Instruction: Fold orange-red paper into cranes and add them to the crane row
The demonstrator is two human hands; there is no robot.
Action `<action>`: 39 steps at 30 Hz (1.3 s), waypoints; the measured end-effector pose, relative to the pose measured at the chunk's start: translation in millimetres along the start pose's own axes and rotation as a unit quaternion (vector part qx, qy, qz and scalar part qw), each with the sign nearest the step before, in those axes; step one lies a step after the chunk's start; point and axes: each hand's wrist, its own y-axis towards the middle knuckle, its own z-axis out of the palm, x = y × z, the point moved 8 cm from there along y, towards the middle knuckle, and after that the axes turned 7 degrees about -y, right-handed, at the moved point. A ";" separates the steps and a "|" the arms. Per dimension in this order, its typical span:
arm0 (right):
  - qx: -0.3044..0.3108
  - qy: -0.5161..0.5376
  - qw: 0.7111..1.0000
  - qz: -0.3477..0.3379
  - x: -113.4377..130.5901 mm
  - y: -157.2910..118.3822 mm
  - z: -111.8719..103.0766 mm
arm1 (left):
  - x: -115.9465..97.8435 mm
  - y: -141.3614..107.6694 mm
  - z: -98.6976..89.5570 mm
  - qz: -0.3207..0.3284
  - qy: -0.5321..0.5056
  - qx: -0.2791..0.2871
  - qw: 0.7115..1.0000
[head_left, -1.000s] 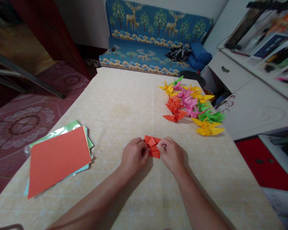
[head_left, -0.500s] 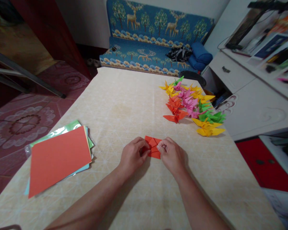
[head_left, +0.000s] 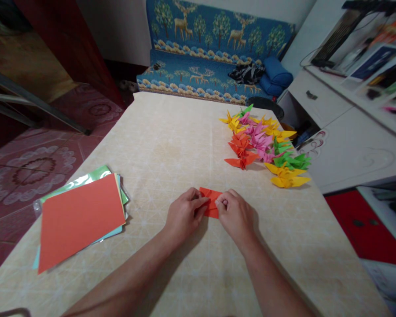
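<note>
A small folded piece of red-orange paper [head_left: 211,207] lies on the tablecloth between my hands, with creases and flaps on its upper face. My left hand [head_left: 185,210] grips its left side, the index finger stretched over the middle of the paper. On the right edge, my right hand [head_left: 235,215] pinches the paper between thumb and curled fingers. Both hands rest low over the table, and they cover the paper's left and right ends.
Several folded paper cranes [head_left: 259,141] in orange, pink, yellow and green stand at the table's far right. A stack of coloured paper sheets [head_left: 82,220], orange on top, lies at the left. Beyond the table [head_left: 171,145] are a blue patterned sofa [head_left: 198,66] and a white cabinet [head_left: 359,149].
My left index finger has reached farther over the paper, and its raised centre flaps now look flatter. My right hand has hardly moved.
</note>
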 end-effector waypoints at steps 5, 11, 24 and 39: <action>-0.009 -0.010 1.000 0.008 0.8 0.6 -0.6 | -0.6 -0.6 0.6 0.000 0.004 0.003 1.000; -0.003 0.046 0.999 0.019 -2.6 0.8 0.6 | -1.2 0.1 0.2 -0.008 0.012 0.001 1.000; -0.032 0.022 0.998 -0.056 11.6 -4.0 1.2 | -2.1 -0.3 0.5 -0.005 0.016 -0.004 1.000; -0.029 0.002 0.997 -0.065 16.9 1.5 0.0 | -4.7 -1.3 -0.5 0.005 0.022 -0.010 1.000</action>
